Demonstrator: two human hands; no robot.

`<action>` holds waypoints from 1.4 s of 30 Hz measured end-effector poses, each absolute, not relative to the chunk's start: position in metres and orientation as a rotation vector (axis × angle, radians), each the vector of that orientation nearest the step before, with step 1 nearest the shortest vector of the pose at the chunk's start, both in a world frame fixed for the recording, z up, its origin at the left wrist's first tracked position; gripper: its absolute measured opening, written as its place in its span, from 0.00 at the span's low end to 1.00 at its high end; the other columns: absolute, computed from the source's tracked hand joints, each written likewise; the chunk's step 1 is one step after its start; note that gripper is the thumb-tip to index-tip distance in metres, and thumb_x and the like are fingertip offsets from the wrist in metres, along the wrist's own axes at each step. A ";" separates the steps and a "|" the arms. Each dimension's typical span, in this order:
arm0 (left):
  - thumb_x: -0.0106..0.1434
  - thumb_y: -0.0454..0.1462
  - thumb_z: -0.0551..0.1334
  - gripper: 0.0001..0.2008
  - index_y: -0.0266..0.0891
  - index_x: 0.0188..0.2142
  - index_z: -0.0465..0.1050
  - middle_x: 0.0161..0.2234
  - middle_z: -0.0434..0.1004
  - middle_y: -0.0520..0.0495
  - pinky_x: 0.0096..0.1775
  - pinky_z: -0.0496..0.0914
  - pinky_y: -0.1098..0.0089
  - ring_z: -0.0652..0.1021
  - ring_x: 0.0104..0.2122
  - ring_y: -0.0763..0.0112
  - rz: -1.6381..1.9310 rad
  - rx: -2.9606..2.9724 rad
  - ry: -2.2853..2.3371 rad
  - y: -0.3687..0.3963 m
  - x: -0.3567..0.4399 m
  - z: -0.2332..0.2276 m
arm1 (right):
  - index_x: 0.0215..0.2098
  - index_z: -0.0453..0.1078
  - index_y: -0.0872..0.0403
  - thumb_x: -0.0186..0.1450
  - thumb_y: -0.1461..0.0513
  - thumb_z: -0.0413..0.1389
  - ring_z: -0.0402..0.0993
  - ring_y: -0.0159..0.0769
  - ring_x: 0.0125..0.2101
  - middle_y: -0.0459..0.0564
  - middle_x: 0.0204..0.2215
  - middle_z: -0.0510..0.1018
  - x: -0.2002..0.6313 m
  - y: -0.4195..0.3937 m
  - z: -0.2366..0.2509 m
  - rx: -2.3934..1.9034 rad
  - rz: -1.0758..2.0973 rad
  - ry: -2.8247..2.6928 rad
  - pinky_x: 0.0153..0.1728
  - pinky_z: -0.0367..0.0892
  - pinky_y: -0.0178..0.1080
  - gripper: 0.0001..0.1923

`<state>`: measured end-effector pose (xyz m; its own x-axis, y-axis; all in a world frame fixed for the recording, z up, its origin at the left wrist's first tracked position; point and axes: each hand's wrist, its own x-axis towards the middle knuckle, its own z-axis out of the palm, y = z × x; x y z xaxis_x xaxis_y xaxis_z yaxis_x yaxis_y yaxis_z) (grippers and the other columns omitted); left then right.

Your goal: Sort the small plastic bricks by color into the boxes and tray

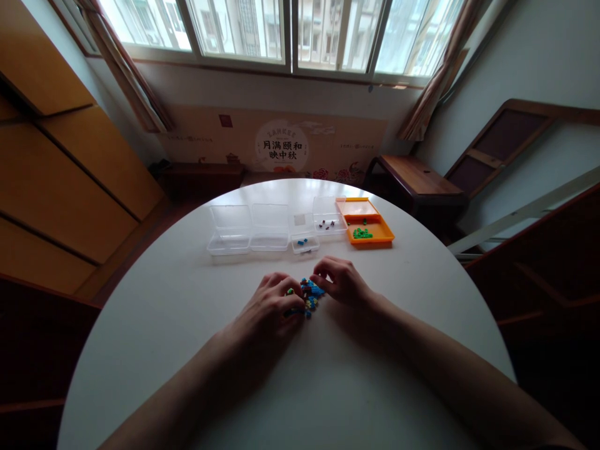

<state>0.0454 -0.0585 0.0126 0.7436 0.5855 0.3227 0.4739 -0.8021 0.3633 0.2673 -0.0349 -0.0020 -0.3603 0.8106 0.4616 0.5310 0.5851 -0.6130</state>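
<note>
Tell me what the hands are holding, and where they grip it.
Both hands, left and right, rest fingertips on the bead pile; any pinch is too small to tell.

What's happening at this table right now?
A person sits at a round white table with both hands on a small pile of tiny coloured pieces, mostly blue with some yellow and green. The left hand and the right hand close in on it from either side. Behind the pile stands a row of open clear boxes; one holds blue bits, another dark ones. An orange box holds green pieces.
</note>
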 end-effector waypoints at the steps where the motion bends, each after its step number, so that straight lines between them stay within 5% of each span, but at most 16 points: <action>1: 0.61 0.35 0.62 0.05 0.46 0.36 0.75 0.41 0.74 0.49 0.51 0.61 0.60 0.68 0.45 0.64 0.617 2.681 0.832 -0.059 0.045 0.012 | 0.28 0.68 0.55 0.63 0.61 0.56 0.63 0.27 0.23 0.45 0.24 0.71 0.267 -0.035 -0.002 -1.059 0.474 -2.051 0.26 0.59 0.31 0.07; 27: 0.60 0.35 0.64 0.03 0.43 0.31 0.78 0.33 0.80 0.49 0.45 0.68 0.65 0.76 0.38 0.68 0.932 2.414 0.855 -0.047 0.044 0.005 | 0.29 0.71 0.54 0.63 0.60 0.57 0.69 0.29 0.25 0.46 0.26 0.74 0.264 -0.042 -0.007 -0.908 0.466 -2.092 0.28 0.63 0.31 0.07; 42: 0.59 0.34 0.63 0.03 0.41 0.32 0.77 0.32 0.76 0.49 0.40 0.72 0.69 0.77 0.34 0.70 0.985 2.201 1.112 -0.052 0.044 0.004 | 0.33 0.73 0.53 0.62 0.62 0.57 0.70 0.29 0.25 0.47 0.28 0.75 0.259 -0.047 -0.009 -0.868 0.486 -2.126 0.29 0.64 0.31 0.03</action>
